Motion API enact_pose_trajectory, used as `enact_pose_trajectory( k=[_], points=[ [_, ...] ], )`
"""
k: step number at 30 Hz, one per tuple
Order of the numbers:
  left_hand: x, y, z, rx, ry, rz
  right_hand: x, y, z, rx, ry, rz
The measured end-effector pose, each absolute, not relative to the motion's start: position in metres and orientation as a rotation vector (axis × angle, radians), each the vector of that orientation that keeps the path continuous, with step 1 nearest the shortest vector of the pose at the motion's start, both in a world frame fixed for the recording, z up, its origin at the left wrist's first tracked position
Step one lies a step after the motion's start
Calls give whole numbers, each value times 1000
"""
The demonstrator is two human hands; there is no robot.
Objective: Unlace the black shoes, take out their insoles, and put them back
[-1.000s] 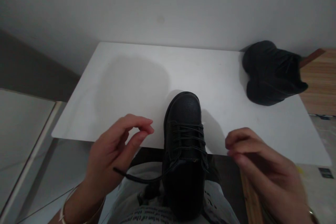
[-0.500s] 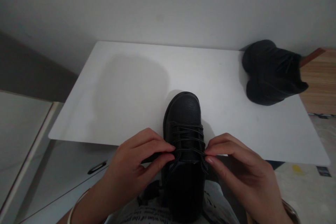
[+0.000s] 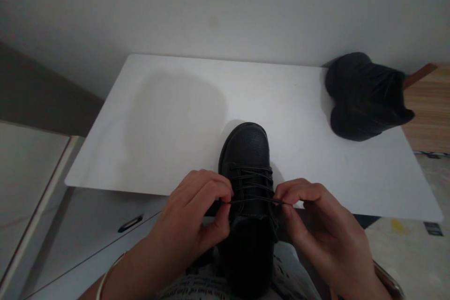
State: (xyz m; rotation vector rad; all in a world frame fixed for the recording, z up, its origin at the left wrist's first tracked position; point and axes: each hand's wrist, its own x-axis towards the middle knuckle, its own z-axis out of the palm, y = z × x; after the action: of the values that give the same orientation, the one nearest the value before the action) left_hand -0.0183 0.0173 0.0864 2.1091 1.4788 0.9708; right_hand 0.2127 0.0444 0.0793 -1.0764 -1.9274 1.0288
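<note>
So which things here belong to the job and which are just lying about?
In use: black shoe, its lace pinched taut between left hand and right hand.
Lying about: second dark shoe on the white table, far right.

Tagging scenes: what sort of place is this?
Likely a room at home: white table against a bare wall, wooden desk beside; left hand and right hand pinch a shoe lace.

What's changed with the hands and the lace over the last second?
Both hands moved inward. The left hand and right hand now each pinch the lace, stretched taut between them across the black shoe; a second ago a lace end trailed loose. The black shoe, second shoe and white table stayed put.
</note>
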Motion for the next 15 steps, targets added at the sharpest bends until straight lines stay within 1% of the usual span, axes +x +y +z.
enact_pose_trajectory(
  k=[4, 9, 15],
  points=[
    [-15, 19, 87, 2111, 1439, 1014, 213, 45, 81, -1058, -1954, 1048],
    [-15, 19, 89, 2055, 1388, 1037, 214, 44, 83, -1039, -1887, 1150],
    [-24, 13, 88, 1929, 1411, 1009, 219, 49, 86, -1049, -1987, 1091]
  ],
)
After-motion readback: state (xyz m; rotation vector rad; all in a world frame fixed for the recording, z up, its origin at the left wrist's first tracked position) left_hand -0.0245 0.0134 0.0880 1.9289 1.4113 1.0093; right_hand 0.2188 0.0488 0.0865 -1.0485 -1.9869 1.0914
